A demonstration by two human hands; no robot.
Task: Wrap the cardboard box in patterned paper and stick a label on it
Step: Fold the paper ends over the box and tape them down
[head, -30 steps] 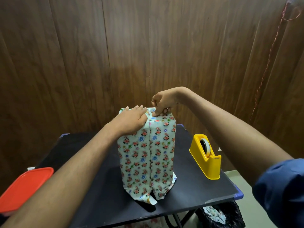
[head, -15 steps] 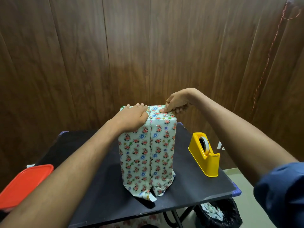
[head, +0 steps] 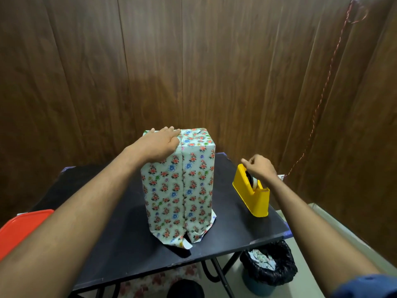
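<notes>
A tall box wrapped in floral patterned paper (head: 189,190) stands upright in the middle of the black table (head: 120,254). Loose paper flaps splay out at its bottom. My left hand (head: 160,145) lies flat on the top left of the box and presses the folded paper down. My right hand (head: 260,168) is over the yellow tape dispenser (head: 251,194) to the right of the box, its fingers curled at the tape roll. Whether they pinch the tape end is hidden. No label is in view.
A red plastic lid (head: 19,229) lies at the table's left edge. A bin with a black liner (head: 270,267) and paper scraps stands on the floor under the table's right front corner. A wooden wall rises close behind the table.
My right hand has left the top of the box and moved right and down to the tape dispenser. My left hand stays on the box top.
</notes>
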